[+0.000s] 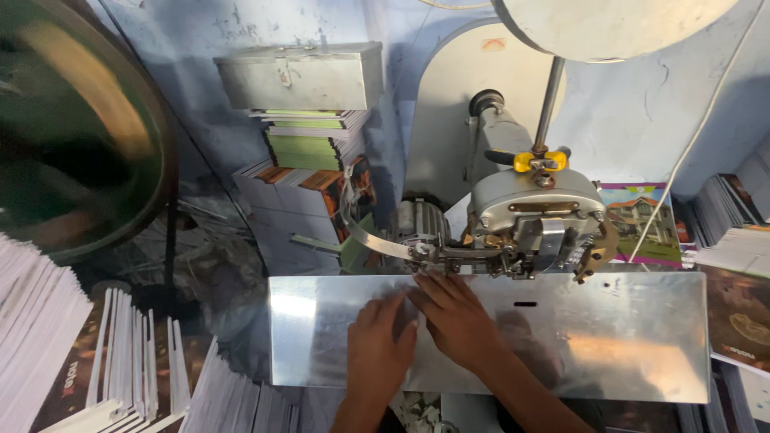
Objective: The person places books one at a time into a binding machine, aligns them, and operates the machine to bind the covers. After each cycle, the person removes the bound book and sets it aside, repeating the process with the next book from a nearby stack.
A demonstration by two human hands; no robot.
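Both hands, left (378, 346) and right (454, 319), lie flat and empty on the plate (626, 345), fingertips toward the machine (533, 220) at twelve o'clock.

A shiny metal work plate (626, 353) spanned the lower centre of the frame, bearing both hands, the left hand (377, 341) and the right hand (457, 317), laid flat, with a grey machine head (533, 220) at its upper edge.

Both hands, left (377, 345) and right (457, 319), flat on the shiny metal plate (626, 345) below the stitching machine head (533, 220).
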